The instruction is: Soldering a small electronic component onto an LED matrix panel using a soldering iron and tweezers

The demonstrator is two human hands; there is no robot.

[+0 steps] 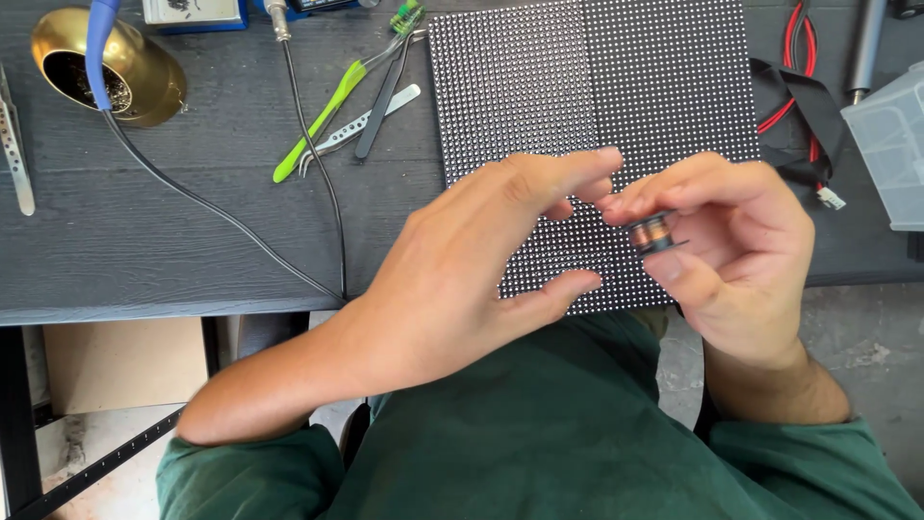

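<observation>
My right hand (741, 260) holds a small spool (653, 233) of copper-coloured wire between thumb and fingers, just above the near edge of a black dotted LED matrix panel (664, 77) lying on the dark table. My left hand (462, 270) hovers beside it with fingers spread; its fingertips reach toward the spool and meet the right hand's fingertips. Whether it pinches a strand is too fine to see.
A brass tip-cleaner pot (106, 67) with a blue-handled iron stands at the far left. Green-handled tweezers (332, 106) and metal tweezers (361, 120) lie left of the panel. Black cables (318, 173) cross the table. Red wires (794, 58) and a clear plastic box (890, 144) sit at right.
</observation>
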